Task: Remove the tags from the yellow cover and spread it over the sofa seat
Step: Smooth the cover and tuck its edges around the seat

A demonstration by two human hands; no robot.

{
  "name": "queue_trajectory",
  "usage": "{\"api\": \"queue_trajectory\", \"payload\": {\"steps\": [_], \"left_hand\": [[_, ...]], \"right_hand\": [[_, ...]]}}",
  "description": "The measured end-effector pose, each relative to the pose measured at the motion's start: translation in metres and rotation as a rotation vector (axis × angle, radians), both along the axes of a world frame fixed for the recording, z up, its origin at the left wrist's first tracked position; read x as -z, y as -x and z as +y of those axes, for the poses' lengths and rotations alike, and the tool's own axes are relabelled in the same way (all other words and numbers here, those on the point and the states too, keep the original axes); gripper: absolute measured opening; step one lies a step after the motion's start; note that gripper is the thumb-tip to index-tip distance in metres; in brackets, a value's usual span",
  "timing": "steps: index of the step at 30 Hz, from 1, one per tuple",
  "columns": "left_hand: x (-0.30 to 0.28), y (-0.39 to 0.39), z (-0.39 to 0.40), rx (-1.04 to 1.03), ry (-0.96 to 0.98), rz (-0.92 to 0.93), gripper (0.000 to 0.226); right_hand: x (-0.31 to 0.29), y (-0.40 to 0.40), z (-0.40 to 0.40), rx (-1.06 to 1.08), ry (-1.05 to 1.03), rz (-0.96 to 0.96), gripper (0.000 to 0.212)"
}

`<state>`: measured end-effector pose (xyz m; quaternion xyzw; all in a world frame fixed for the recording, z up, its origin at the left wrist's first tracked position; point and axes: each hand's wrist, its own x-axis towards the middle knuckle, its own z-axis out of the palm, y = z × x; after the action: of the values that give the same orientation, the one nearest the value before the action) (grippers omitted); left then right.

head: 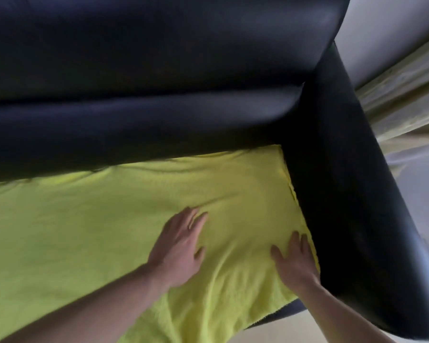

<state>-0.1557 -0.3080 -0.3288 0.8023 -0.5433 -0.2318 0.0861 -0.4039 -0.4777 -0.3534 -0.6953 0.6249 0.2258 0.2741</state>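
Note:
The yellow cover lies spread over the seat of a black sofa, reaching the backrest and the right armrest. My left hand presses flat on the cover near its middle, fingers straight. Close to the armrest, my right hand also rests flat on the cloth by its right edge. A few soft folds run across the fabric near the backrest. No tags are visible.
The sofa's padded backrest fills the top of the view. Pale floor shows under the seat's front corner, and light curtains hang beyond the armrest at the right.

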Motion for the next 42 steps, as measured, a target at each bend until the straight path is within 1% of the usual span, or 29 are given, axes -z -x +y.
{"api": "queue_trajectory", "payload": {"steps": [3, 5, 6, 11, 13, 15, 17, 18, 20, 22, 24, 25, 26, 27, 28, 29, 32, 33, 35, 38, 40, 41, 42], "left_hand": [[-0.004, 0.044, 0.043, 0.143, 0.075, 0.022, 0.056], [-0.004, 0.067, 0.073, 0.205, 0.027, 0.025, 0.049], [-0.001, 0.075, 0.085, 0.211, -0.002, 0.038, 0.05], [0.015, 0.101, 0.137, 0.137, -0.169, 0.068, 0.065], [0.017, 0.109, 0.145, 0.103, -0.206, 0.036, 0.067], [0.015, 0.116, 0.148, 0.032, -0.195, 0.0, 0.057], [0.013, 0.124, 0.151, -0.049, -0.17, 0.024, 0.043], [0.01, 0.126, 0.151, -0.08, -0.143, 0.053, 0.038], [0.0, 0.131, 0.151, -0.147, -0.076, 0.097, 0.037], [-0.017, 0.132, 0.148, -0.259, 0.017, 0.181, 0.037], [-0.037, 0.126, 0.144, -0.414, 0.113, 0.32, 0.027], [-0.044, 0.121, 0.143, -0.487, 0.16, 0.393, 0.021], [-0.051, 0.117, 0.141, -0.55, 0.21, 0.434, 0.014], [-0.056, 0.112, 0.139, -0.603, 0.261, 0.432, 0.011], [-0.059, 0.106, 0.137, -0.649, 0.3, 0.401, 0.009], [-0.06, 0.1, 0.135, -0.687, 0.325, 0.337, 0.009], [-0.055, 0.084, 0.134, -0.762, 0.361, 0.015, 0.025], [-0.052, 0.082, 0.135, -0.745, 0.351, -0.047, 0.03], [-0.048, 0.091, 0.141, -0.636, 0.272, -0.036, 0.034], [-0.039, 0.132, 0.151, -0.379, 0.004, 0.109, 0.031], [-0.027, 0.156, 0.158, -0.197, -0.146, 0.219, 0.023], [-0.02, 0.166, 0.159, -0.141, -0.206, 0.266, 0.024], [-0.013, 0.174, 0.158, -0.093, -0.239, 0.27, 0.033]], "right_hand": [[0.002, 0.018, 0.013, -0.015, -0.047, 0.027, 0.093], [-0.002, 0.027, 0.018, -0.053, -0.074, 0.053, 0.096], [-0.003, 0.031, 0.016, -0.066, -0.083, 0.066, 0.096], [-0.012, 0.044, 0.03, -0.112, -0.077, 0.072, 0.094], [-0.011, 0.054, 0.035, -0.173, -0.066, 0.079, 0.094], [-0.016, 0.068, 0.032, -0.251, -0.072, 0.095, 0.097], [-0.023, 0.081, 0.026, -0.296, -0.087, 0.116, 0.095], [-0.028, 0.086, 0.025, -0.296, -0.081, 0.125, 0.091], [-0.035, 0.094, 0.025, -0.198, -0.024, 0.092, 0.074], [-0.039, 0.1, 0.034, -0.04, 0.087, -0.011, 0.046], [-0.038, 0.102, 0.044, 0.106, 0.094, -0.081, 0.02], [-0.035, 0.101, 0.05, 0.19, 0.038, -0.093, 0.009], [-0.033, 0.099, 0.054, 0.265, -0.039, -0.102, 0.007], [-0.032, 0.097, 0.058, 0.325, -0.104, -0.125, 0.013], [-0.03, 0.092, 0.061, 0.389, -0.152, -0.164, 0.018], [-0.029, 0.086, 0.064, 0.452, -0.169, -0.212, 0.019], [-0.02, 0.071, 0.067, 0.623, -0.149, -0.355, 0.016], [-0.016, 0.067, 0.067, 0.682, -0.15, -0.388, 0.014], [-0.01, 0.06, 0.069, 0.765, -0.177, -0.456, 0.01], [-0.007, 0.052, 0.071, 0.828, -0.247, -0.524, 0.01], [-0.009, 0.05, 0.07, 0.85, -0.286, -0.537, 0.011], [-0.009, 0.049, 0.07, 0.849, -0.303, -0.529, 0.012], [-0.01, 0.049, 0.069, 0.838, -0.312, -0.515, 0.012]]}}
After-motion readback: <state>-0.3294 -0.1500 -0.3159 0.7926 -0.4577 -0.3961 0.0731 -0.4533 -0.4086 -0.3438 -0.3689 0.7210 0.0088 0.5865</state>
